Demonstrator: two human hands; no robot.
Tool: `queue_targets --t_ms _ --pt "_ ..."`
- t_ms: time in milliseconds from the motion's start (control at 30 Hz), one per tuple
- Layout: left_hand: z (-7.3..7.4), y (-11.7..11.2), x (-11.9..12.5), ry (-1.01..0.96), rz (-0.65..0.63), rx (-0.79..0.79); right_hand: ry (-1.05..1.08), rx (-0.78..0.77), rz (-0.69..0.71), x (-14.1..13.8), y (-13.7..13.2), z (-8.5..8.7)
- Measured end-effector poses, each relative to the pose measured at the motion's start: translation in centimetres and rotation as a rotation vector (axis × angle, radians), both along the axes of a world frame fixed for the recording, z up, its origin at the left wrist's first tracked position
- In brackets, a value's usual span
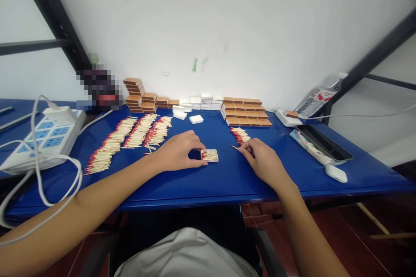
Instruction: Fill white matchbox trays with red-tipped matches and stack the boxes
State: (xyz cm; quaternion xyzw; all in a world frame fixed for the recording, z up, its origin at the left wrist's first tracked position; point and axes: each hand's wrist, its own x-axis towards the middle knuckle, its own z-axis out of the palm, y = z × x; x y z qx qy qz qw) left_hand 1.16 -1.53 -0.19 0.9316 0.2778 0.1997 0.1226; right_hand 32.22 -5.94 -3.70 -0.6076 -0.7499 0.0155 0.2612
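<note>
My left hand (183,151) grips the left end of a small white matchbox tray (212,160) between thumb and fingers. Several red-tipped matches (210,154) lie inside the tray. To its right, my right hand (260,159) pinches a match (234,147), its red head pointing left. Just beyond that hand lies a small pile of matches (240,134). Three longer rows of matches, one of them the leftmost row (112,143), spread over the blue table left of my left hand.
Brown matchboxes (245,112) are stacked along the wall, with white trays (206,102) between the stacks. A white power strip (43,138) with loose cables sits at left. On the right are a plastic bottle (320,95), a black tray (321,142) and a white earbud case (336,173).
</note>
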Motion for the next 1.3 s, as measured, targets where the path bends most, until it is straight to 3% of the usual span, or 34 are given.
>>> queue_targets --t_ms 267,533,833,1300 --pt "-0.1 0.1 -0.1 -0.004 -0.011 0.016 0.092 -0.075 0.185 -2.8 -1.9 2.3" --pt "-0.3 0.1 0.0 -0.013 -0.019 0.026 -0.069 0.030 0.341 -7.8 -0.7 3.4" --pt "-0.2 -0.1 0.0 -0.001 -0.027 0.029 0.150 -0.096 0.329 -5.5 -1.2 3.2" --pt "0.0 -0.1 0.0 0.003 -0.028 0.017 0.203 -0.103 0.406 -5.9 -0.9 2.8"
